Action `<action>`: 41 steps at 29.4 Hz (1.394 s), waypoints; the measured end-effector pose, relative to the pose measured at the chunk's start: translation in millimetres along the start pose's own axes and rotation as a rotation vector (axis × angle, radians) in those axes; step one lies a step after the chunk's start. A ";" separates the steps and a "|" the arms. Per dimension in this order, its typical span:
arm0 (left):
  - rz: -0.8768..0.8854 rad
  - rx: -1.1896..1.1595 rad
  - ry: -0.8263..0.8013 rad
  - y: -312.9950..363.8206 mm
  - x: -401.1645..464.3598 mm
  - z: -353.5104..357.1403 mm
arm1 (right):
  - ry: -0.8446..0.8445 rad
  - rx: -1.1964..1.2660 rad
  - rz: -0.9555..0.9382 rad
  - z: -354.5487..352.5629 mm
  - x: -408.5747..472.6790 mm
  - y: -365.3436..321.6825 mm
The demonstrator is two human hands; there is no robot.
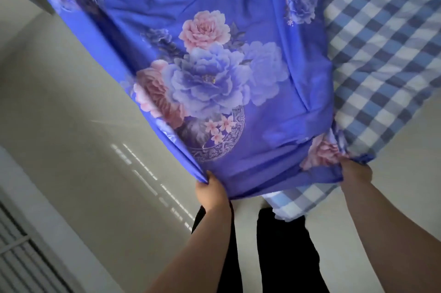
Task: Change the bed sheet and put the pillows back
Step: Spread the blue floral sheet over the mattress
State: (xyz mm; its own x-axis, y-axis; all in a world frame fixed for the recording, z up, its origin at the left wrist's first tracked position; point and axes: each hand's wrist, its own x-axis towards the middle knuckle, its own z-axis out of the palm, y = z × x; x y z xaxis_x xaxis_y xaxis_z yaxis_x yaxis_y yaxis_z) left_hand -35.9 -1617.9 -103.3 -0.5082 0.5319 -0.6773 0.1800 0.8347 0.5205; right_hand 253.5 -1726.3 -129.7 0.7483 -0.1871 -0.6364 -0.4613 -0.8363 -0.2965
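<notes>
Both hands grip the near edge of the floral sheet. L hand is low-centre, fingers curled round the sheet's left corner, cloth bunched at the fingertips, forearm running down to the bottom edge. R hand is further right and a bit higher, fingers tucked into gathered fabric at the other corner, knuckles toward the camera; R forearm runs off bottom-right. Arms bare, both stretched forward.

The sheet is blue w/ pink and lilac peonies, pulled fairly taut between the two hands and spread away toward the top of the view, a few creases across it. It lies over a blue-and-white checked sheet on the bed, which shows along the right side and hangs just below the floral hem between the hands.

Below the hem: the person's dark trousers, legs apart. Pale floor at left w/ streaks of light on it. A white slatted panel at bottom-left.
</notes>
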 end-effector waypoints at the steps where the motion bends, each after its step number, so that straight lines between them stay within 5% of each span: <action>1: -0.090 0.005 0.036 -10.2 0.8 -0.8 | -0.002 -0.146 -0.041 -3.2 4.1 5.3; 4: -0.317 -0.029 0.005 -31.0 9.8 -5.4 | -0.041 -0.351 -0.306 -8.8 6.0 8.0; 8: -0.431 -0.347 -0.168 -50.3 -11.4 12.9 | -0.047 -0.197 -0.704 -19.8 14.8 -15.8; 14: -0.460 -0.510 -0.359 -82.9 -71.9 61.4 | -0.579 -0.634 -0.780 -25.5 36.8 -58.0; 16: -0.486 -0.507 -0.428 -86.0 -90.2 74.6 | -0.791 -0.599 -0.702 -34.7 33.5 -61.4; 19: -0.504 -0.535 -0.456 -87.5 -112.6 93.8 | -1.189 -0.344 -0.342 -50.9 29.5 -47.9; 22: -0.495 -0.768 -0.371 -88.1 -122.5 106.4 | -1.253 -0.570 -0.256 -68.4 39.2 -8.0; 25: -0.537 -0.719 -0.296 -97.2 -131.2 99.8 | -1.365 -0.753 -0.188 -84.0 48.9 34.5; 27: -0.498 -0.620 -0.290 -108.6 -142.6 87.4 | -1.409 -0.572 -0.100 -83.1 44.4 50.4; 33: -0.513 -0.595 -0.704 -137.5 -156.4 45.0 | -1.418 0.408 0.199 -45.5 -0.7 36.1; 41: -0.430 -0.320 -0.691 -148.2 -145.9 11.5 | -1.453 0.494 -0.131 -62.8 -43.7 -2.6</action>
State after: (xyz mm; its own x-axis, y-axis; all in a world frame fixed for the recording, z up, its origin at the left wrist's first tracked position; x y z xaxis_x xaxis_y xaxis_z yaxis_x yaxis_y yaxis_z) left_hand 21.2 -1817.5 -87.6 0.1650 0.2342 -0.9581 -0.2073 0.9579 0.1985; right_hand 252.0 -1748.3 -56.5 -0.1654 0.7643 -0.6234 -0.7580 -0.5029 -0.4155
